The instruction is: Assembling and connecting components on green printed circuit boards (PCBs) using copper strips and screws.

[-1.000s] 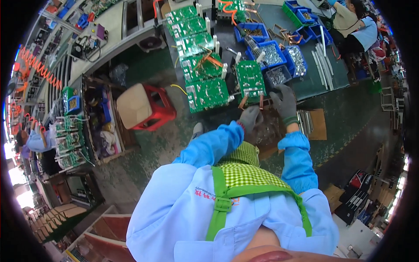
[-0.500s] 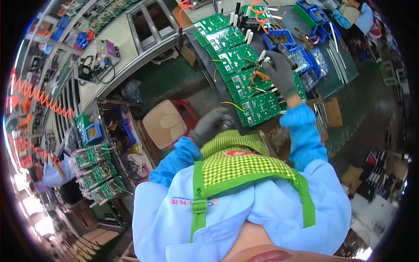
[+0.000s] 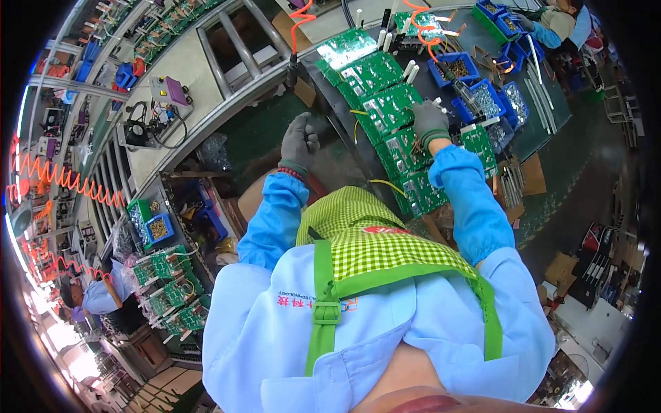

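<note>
Several green circuit boards point(image 3: 392, 107) lie in an overlapping row on the dark bench, with yellow wires sticking out along their near side. Over the middle of the row is my right hand point(image 3: 431, 124) in a grey glove, fingers bent down and closed at a board. What its fingertips hold is hidden. Copper-coloured wires point(image 3: 416, 146) show just under that wrist. My left hand point(image 3: 299, 143), also gloved in grey, hovers left of the bench, apart from the boards. Its fingers are curled in; anything inside them is too small to make out.
Beyond my right hand stand blue bins point(image 3: 485, 102) of small metal parts. An orange coiled cord point(image 3: 421, 31) hangs above the bench. A metal-edged conveyor point(image 3: 200, 113) runs at the left, with a purple-and-yellow device point(image 3: 169, 91) on it. Another person point(image 3: 561, 27) works at the far right.
My left hand has moved up and forward, away from the apron. My right hand has come down and nearer, from beside the bins onto the boards. The whole view has shifted slightly.
</note>
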A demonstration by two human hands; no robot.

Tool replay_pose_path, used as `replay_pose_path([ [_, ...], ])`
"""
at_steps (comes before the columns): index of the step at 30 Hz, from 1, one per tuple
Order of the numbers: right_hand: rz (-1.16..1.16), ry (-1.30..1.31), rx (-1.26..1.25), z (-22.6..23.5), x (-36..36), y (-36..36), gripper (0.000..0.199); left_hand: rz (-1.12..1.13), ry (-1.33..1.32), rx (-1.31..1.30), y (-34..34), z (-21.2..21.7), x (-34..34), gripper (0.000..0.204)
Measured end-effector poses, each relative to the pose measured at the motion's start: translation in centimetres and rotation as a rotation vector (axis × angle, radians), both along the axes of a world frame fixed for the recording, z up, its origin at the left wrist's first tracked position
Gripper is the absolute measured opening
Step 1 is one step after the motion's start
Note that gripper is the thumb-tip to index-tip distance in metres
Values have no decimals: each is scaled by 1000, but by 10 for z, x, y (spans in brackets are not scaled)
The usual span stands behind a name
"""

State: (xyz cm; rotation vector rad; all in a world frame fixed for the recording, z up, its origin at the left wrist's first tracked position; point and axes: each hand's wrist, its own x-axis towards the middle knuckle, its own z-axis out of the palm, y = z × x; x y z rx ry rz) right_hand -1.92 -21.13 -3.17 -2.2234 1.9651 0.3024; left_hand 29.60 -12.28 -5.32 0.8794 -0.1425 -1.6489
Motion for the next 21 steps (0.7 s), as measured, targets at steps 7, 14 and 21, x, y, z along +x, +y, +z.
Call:
replay_pose_path([
  [7,-9,-481,-210,46,-23,2,15,46,66,56,-64,11,44,22],
  [14,-44,-678,-372,51,9,-10,23,-210,-20,-10,-177,-20,75,17],
  [21,-653,-1533,381,62,118,-56,29,-579,-1080,-749,-245,-55,71,12],
])
